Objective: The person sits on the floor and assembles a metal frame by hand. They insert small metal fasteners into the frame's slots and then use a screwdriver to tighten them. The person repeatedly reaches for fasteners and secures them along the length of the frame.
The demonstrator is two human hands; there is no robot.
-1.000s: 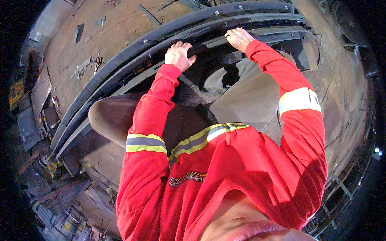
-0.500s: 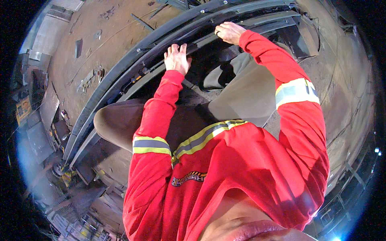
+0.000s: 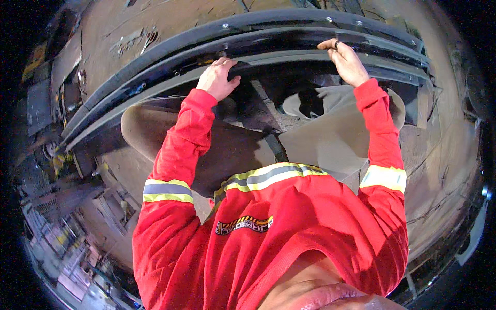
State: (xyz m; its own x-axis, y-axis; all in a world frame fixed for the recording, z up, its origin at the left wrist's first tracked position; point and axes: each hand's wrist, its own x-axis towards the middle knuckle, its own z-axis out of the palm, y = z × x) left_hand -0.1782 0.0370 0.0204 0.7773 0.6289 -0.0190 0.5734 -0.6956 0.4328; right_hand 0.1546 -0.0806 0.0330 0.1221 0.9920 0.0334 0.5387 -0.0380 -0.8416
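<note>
A long dark metal channel beam [image 3: 289, 40] runs across in front of my crossed legs, with raised edges and a trough between them. My left hand [image 3: 217, 80] rests at its near edge, fingers bent over the lip and thumb apart. Beside the left fingertips, a small tool with an orange-yellow part [image 3: 204, 62] lies in the trough, partly hidden. My right hand [image 3: 347, 62] is over the near edge farther right, fingers loosely bent and pointing left, a dark ring on one. Nothing shows in either hand.
Scissors [image 3: 150, 39] and other small tools lie on the brown floor beyond the beam. Bright round spots [image 3: 329, 19] dot the beam's far edge. At the lower left stand metal scraps and racks [image 3: 77, 268]. A cable [image 3: 439, 150] crosses the floor at right.
My view has turned, so the beam lies more level across it. My right hand has come nearer and its fingers now point left. The left hand stays at the near edge.
</note>
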